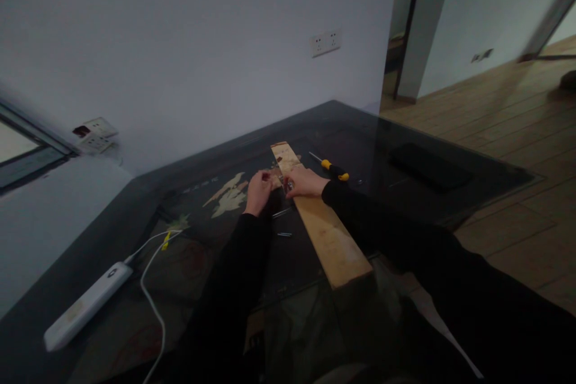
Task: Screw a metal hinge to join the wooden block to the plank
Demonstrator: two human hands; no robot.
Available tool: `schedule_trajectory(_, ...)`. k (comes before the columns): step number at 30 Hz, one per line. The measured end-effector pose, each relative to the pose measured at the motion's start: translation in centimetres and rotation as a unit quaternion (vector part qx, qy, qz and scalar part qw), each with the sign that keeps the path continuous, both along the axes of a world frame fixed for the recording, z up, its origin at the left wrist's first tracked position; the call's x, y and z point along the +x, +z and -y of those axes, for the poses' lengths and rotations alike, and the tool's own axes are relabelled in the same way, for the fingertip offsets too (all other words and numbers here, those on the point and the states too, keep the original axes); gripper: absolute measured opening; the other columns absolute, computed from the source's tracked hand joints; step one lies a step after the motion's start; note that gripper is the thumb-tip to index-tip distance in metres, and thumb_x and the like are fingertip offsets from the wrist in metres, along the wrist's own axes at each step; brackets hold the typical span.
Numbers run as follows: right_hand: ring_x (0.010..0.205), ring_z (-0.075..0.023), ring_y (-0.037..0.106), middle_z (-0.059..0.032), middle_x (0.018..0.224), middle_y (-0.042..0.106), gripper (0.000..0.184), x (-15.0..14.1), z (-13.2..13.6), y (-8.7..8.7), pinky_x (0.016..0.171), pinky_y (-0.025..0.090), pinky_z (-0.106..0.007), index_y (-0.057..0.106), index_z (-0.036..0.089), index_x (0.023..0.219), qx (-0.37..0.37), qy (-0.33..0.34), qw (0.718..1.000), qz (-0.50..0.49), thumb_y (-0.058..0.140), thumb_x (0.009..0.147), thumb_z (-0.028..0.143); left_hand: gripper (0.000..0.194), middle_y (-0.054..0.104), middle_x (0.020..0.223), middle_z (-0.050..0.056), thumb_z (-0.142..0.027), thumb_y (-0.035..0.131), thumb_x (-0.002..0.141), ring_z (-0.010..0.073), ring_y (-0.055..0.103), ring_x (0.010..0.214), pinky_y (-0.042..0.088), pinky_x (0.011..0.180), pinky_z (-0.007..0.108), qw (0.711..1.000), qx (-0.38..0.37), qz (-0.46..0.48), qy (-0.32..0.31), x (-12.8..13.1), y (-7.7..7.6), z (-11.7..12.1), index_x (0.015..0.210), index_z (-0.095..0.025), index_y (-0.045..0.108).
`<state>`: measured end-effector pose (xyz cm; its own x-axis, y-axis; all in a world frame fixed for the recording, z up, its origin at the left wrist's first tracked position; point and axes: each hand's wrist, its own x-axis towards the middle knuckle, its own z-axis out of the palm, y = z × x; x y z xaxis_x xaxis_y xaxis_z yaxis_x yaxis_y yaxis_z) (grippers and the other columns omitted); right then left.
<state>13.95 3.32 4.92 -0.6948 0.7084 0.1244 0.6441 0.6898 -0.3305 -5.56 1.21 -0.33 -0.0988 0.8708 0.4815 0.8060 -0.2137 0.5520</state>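
A long pale wooden board (330, 239) lies slantwise on the dark table, its near end reaching the table's front edge. Over its far half, my right hand (305, 182) rests with bent fingers closed at a small shiny metal piece (288, 185), too small to name. Just left of the board, my left hand (260, 191) has thumb and fingers pinched together; what they hold, if anything, cannot be made out. Thin metal rods or screws (284, 234) lie on the table below my hands. Right of the board lies a yellow and black screwdriver (333, 169).
A white power strip (90, 305) with a white cable (152, 306) lies at the table's left. Toward the right sits a dark flat object (427, 167). The wall (216, 54) borders the table's (490, 183) far side.
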Motion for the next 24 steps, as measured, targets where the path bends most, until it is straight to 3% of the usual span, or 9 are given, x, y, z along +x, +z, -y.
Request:
schedule_trajectory(4, 0.108, -0.0291, 0.057, -0.0111, 0.112, 0.064, 0.037, 0.1, -0.1, -0.2, 0.085, 0.046, -0.035, 0.069, 0.024, 0.101, -0.004, -0.005, 1.0, -0.005, 0.074, 0.069, 0.04, 0.039, 0.061, 0.119, 0.015, -0.031, 0.073, 0.069, 0.03, 0.052, 0.117, 0.037, 0.104, 0.044, 0.997, -0.048, -0.066, 0.012, -2.0, -1.3, -1.8, 0.103, -0.017, 0.062)
schedule_trajectory(9, 0.107, -0.0272, 0.058, -0.0096, 0.111, 0.064, 0.035, 0.2, -0.2, -0.3, 0.085, 0.046, -0.034, 0.069, 0.024, 0.101, -0.001, -0.004, 1.0, -0.005, 0.074, 0.07, 0.04, 0.047, 0.063, 0.114, 0.014, -0.042, 0.076, 0.064, 0.0301, 0.055, 0.114, 0.038, 0.102, 0.042, 0.994, -0.08, -0.074, -0.009, -2.5, -2.5, -2.6, 0.102, -0.018, 0.063)
schedule_trajectory(17, 0.112, -0.0296, 0.056, -0.012, 0.117, 0.061, 0.037, 0.4, 0.1, -0.1, 0.088, 0.044, -0.036, 0.069, 0.023, 0.104, -0.01, -0.005, 1.0, -0.004, 0.073, 0.071, 0.04, 0.058, 0.065, 0.103, 0.011, -0.046, 0.08, 0.058, 0.0281, 0.061, 0.098, 0.046, 0.087, 0.037, 0.99, -0.113, -0.07, -0.04, -2.0, -1.2, 1.0, 0.106, -0.019, 0.062)
schedule_trajectory(24, 0.11, -0.0286, 0.057, -0.0103, 0.116, 0.063, 0.036, 0.4, 0.0, -0.3, 0.087, 0.045, -0.036, 0.069, 0.024, 0.103, -0.009, -0.004, 1.0, -0.012, 0.073, 0.07, 0.038, 0.062, 0.062, 0.116, 0.017, -0.042, 0.077, 0.067, 0.032, 0.057, 0.11, 0.043, 0.096, 0.042, 0.986, -0.086, -0.1, -0.105, 0.3, -0.9, 3.2, 0.118, -0.014, 0.057)
